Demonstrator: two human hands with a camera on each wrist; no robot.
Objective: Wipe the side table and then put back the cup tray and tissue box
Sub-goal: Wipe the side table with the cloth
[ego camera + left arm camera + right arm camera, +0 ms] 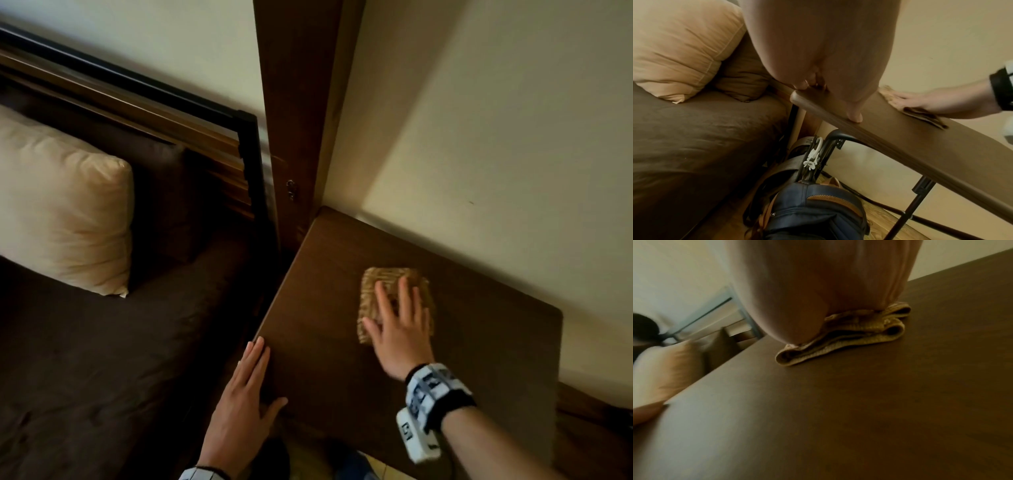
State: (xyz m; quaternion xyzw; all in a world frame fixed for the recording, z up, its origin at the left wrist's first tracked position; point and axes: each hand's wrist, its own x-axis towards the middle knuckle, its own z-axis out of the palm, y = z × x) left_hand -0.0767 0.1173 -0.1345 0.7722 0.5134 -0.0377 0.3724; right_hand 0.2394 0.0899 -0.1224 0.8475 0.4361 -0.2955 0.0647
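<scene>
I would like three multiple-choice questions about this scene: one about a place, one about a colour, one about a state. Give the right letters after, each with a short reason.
1. Where does the left hand rest?
A. on the pillow
B. on the near left edge of the side table
C. on the cloth

2. What colour is the cloth?
A. tan yellow
B. dark blue
C. white

3. How does the right hand meet the cloth?
A. it pinches one corner and lifts it
B. it hovers above without touching
C. it presses flat on it with straight, spread fingers

Answers:
1 B: the head view shows the fingers along the table's left edge, the thumb on top.
2 A: the folded fabric looks tan yellow in the head and right wrist views.
3 C: the palm lies on the cloth, which lies flat on the tabletop.
</scene>
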